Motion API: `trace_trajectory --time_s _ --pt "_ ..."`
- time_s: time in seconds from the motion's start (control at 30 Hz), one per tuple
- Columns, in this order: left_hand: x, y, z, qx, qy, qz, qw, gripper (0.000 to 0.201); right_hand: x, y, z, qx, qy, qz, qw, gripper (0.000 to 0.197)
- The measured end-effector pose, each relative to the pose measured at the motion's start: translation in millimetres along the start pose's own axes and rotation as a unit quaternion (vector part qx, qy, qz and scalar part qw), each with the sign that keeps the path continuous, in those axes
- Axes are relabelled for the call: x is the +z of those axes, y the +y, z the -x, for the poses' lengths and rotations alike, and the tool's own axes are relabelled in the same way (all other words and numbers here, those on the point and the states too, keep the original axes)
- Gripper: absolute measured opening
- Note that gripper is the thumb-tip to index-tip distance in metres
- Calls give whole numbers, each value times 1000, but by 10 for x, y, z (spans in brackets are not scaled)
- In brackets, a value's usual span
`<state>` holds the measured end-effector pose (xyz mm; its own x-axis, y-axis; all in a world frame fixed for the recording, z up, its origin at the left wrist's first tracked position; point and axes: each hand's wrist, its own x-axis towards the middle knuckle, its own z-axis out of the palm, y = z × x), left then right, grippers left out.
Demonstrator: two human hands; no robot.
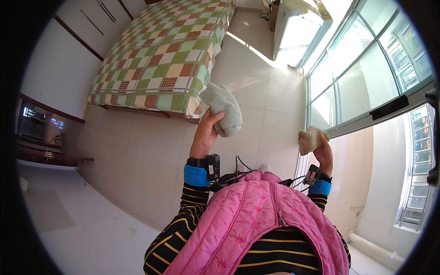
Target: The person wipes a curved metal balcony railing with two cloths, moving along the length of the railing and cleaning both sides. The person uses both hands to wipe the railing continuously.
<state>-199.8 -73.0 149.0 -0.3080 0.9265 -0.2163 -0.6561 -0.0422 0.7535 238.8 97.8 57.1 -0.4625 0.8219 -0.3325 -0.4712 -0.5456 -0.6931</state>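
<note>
My left hand (205,135) is closed on a light grey cloth (224,107), thumb lying across its near side. The cloth is bunched into a thick bundle and held above the floor, close to the bed's near corner. In my right hand (325,155) is a smaller beige cloth (311,139), crumpled, with the fingers gripping its right side. It is beside the lower frame of the glass sliding door (350,82); whether it touches the frame I cannot tell.
A bed with a checked green, white and brown cover (151,68) stands ahead on the left. White cabinet doors (59,68) line the left wall. A white appliance-like box (298,34) stands far right by the glass. Pale tiles cover the floor (247,91).
</note>
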Motion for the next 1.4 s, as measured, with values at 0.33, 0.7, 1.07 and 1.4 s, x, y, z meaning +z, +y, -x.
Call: trace_trajectory --time_s 0.33,0.7,1.07,1.4 --pt "102 -27 26 21 19 -92 995 58 171 -213 -44 5 -42 26 999 55" --pt "501 -150 -279 -59 -62 -66 994 64 -460 -124 713 -112 72 -71 989 50" --pt "790 -710 -693 -191 -182 -109 959 58 -1014 604 2295 -234 374 -194 876 43" --pt "1292 -1225 -904 -309 -223 -94 920 45 -1450 789 2855 -338 388 -262 816 41"
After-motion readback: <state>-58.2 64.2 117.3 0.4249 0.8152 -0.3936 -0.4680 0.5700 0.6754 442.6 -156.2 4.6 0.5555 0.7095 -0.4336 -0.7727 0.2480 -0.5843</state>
